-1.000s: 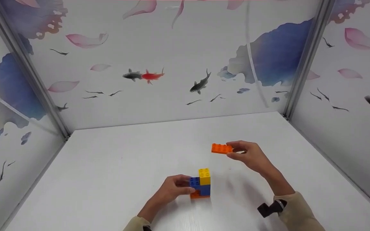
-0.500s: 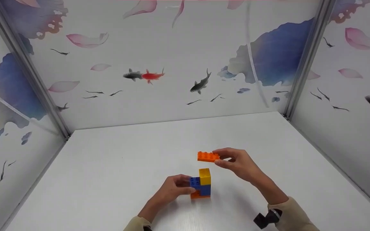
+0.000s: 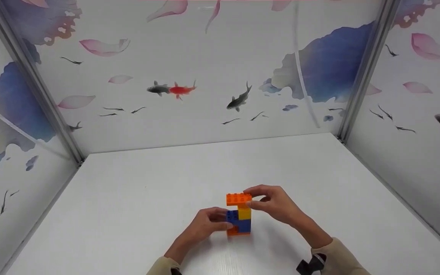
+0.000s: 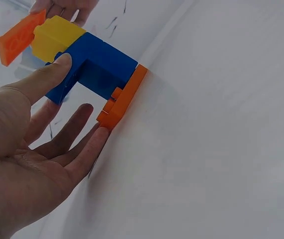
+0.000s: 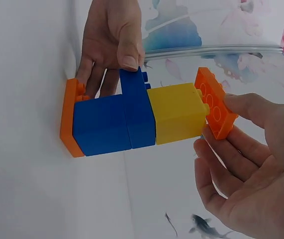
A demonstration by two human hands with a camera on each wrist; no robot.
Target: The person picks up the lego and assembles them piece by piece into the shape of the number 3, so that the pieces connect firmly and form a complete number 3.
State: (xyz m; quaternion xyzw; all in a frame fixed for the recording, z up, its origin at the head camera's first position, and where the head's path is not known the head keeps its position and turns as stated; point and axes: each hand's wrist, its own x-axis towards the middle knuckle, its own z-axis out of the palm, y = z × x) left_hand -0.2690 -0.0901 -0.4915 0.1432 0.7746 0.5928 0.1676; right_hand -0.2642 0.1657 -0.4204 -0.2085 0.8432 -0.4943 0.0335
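A small stack of toy building bricks stands on the white table. Its base is a flat orange brick, with two blue bricks above, the upper one jutting left, then a yellow brick. My left hand grips the jutting blue part, thumb on the near side; one fingertip meets the base brick in the left wrist view. My right hand pinches a second flat orange brick by its right end. That brick sits tilted at the yellow studs, hollow underside facing them; whether it touches is hard to tell.
White panels printed with fish and petals enclose the table at the back and both sides. Metal posts stand at the back corners. A black wrist device is strapped at the right sleeve.
My right hand has carried the flat orange brick left and toward me, from beyond the stack to over the yellow brick. The left hand and the stack have stayed put.
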